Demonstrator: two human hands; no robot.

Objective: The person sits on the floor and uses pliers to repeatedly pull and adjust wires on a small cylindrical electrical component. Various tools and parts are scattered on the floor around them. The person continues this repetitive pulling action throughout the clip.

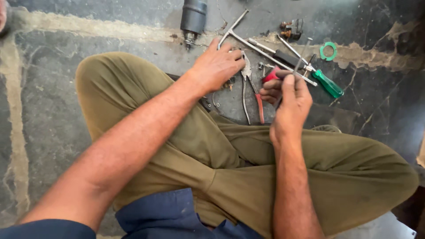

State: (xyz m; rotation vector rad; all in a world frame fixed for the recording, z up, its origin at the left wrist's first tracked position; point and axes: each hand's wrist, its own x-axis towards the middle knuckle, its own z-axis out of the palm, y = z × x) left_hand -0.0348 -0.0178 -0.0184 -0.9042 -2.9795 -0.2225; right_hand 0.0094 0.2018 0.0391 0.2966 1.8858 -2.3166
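A thin metal rod (302, 55) is pinched upright between the thumb and fingers of the right hand (290, 99), closed around its lower end, above the stone floor (53, 102). The left hand (215, 66) is laid palm-down, fingers loosely curled, on small parts beside the red-handled pliers (252, 88); whether anything is gripped cannot be told. A T-handle wrench (248, 42), a green-handled screwdriver (327, 83), a green ring (328, 51) and a dark cylindrical motor unit (193, 18) are spread out unassembled, so the work seems to be midway, with the sorting of parts unfinished.

single head view, steep downward look, close over crossed legs (248, 163) and floor (44, 110).
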